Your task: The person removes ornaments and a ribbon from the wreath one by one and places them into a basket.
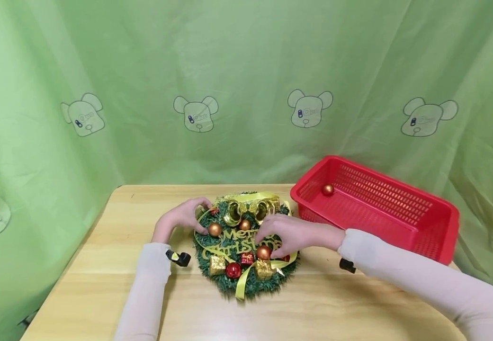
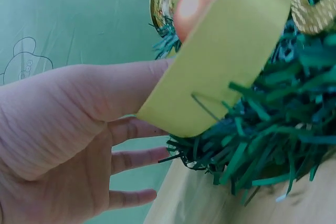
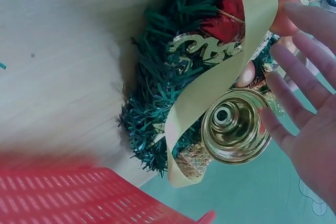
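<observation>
A green tinsel Christmas wreath lies on the table, with gold "Merry Christmas" lettering, gold bells, small wrapped boxes and a yellow ribbon. My left hand holds the wreath's left edge, thumb near an orange-gold bauble; in the left wrist view the ribbon hides the thumb tip. Over the wreath's right side, my right hand pinches another orange-gold bauble between thumb and index finger. Its other fingers spread near a gold bell in the right wrist view. A shiny red bauble sits at the lower middle.
A red plastic basket stands at the table's right, close to the wreath, with one orange-gold bauble in its far left corner. The wooden table ends against a green curtain printed with bear heads.
</observation>
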Tool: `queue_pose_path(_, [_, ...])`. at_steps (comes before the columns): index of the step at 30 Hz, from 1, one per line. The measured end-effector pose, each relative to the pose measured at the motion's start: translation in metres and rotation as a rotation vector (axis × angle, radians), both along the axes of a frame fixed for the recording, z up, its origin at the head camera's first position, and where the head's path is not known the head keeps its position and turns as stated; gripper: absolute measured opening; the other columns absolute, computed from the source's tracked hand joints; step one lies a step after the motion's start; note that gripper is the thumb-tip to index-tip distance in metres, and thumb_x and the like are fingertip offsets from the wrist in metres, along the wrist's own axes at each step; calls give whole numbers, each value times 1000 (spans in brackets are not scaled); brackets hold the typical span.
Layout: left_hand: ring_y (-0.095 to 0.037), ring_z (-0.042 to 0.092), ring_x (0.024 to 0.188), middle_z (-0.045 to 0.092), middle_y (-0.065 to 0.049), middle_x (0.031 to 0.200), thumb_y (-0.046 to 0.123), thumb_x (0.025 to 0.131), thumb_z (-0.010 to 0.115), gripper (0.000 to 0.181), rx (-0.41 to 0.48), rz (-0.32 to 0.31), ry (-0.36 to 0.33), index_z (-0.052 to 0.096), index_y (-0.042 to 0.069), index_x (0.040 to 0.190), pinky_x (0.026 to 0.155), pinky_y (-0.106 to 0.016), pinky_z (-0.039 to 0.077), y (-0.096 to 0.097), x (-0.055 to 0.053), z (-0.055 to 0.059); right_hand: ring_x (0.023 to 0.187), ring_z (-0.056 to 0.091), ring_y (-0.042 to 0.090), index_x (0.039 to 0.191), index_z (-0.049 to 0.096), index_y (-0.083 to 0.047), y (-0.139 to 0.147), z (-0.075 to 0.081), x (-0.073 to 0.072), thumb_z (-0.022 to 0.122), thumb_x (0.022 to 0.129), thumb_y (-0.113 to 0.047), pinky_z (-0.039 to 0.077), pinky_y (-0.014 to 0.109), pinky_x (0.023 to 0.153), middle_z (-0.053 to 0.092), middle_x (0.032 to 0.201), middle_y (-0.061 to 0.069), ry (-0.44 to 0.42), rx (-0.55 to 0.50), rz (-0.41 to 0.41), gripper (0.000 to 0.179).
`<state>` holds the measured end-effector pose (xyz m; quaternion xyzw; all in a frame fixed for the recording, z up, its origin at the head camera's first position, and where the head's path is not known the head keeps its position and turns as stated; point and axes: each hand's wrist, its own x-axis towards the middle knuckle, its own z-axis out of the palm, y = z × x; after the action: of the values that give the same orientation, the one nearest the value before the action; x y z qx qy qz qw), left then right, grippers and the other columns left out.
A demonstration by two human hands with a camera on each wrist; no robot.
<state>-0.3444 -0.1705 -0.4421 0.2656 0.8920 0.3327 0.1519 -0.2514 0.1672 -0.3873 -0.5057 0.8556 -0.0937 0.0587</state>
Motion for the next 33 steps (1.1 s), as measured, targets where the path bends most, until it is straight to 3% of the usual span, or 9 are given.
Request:
queue_pose_path(12, [-39, 40, 145, 50, -14, 151, 8, 68, 90, 80, 18, 4, 18, 53, 9, 139, 124, -61, 27, 0, 6, -7, 110, 63, 14, 118, 75, -20, -1, -5, 2, 86, 77, -23, 53, 38, 100, 75, 116, -10, 69, 21, 55, 43])
queue_pose_path(23, [-40, 42, 144, 52, -15, 150, 10, 68, 91, 82, 13, 5, 42, 52, 7, 141, 124, -61, 29, -3, 4, -6, 109, 62, 12, 116, 75, -21, -2, -6, 1, 85, 78, -22, 52, 41, 101, 74, 113, -12, 80, 13, 42, 39])
queue_pose_path(33, [-41, 41, 145, 50, -16, 152, 8, 69, 89, 79, 24, 12, 22, 53, 9, 139, 123, -63, 29, -3, 7, -4, 112, 62, 15, 114, 76, -18, -2, 5, 2, 86, 77, -20, 51, 43, 103, 75, 113, -10, 49, 10, 11, 38])
